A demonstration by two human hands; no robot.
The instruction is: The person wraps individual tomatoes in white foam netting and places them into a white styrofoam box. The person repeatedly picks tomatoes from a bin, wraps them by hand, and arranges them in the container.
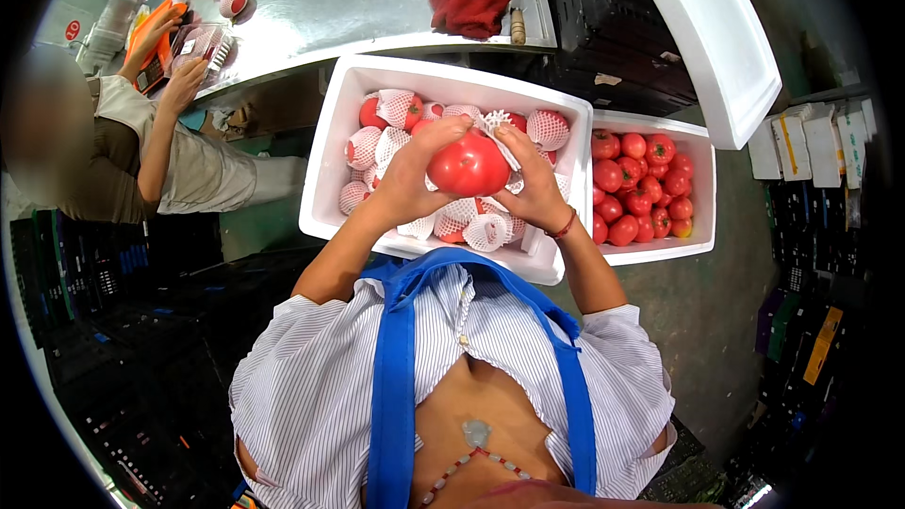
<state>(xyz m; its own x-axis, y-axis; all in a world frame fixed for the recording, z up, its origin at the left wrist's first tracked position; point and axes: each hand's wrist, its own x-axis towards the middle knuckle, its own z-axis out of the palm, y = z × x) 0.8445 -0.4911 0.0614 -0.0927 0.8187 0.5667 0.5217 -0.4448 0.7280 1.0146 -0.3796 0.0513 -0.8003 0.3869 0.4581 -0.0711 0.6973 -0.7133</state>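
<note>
A large red tomato (pixel 468 164) is held up over a white foam box (pixel 325 160). My left hand (pixel 412 170) is curled round the tomato's left side. At its right side my right hand (pixel 535 187) pinches a white foam net sleeve (pixel 500 129), which lies against the tomato's upper right. Some fingertips of both hands are hidden behind the fruit. Below, several tomatoes in white foam nets (pixel 362 147) fill the box, and an empty-looking net (pixel 487 232) lies near its front.
Bare tomatoes (pixel 633 179) fill a second foam box (pixel 703 217) on the right; a white lid (pixel 716 38) leans above it. A metal table (pixel 358 19) carries a dark red cloth (pixel 469 3) and foam nets. On the left a co-worker's hands (pixel 184 85) handle a clear plastic package (pixel 203 45).
</note>
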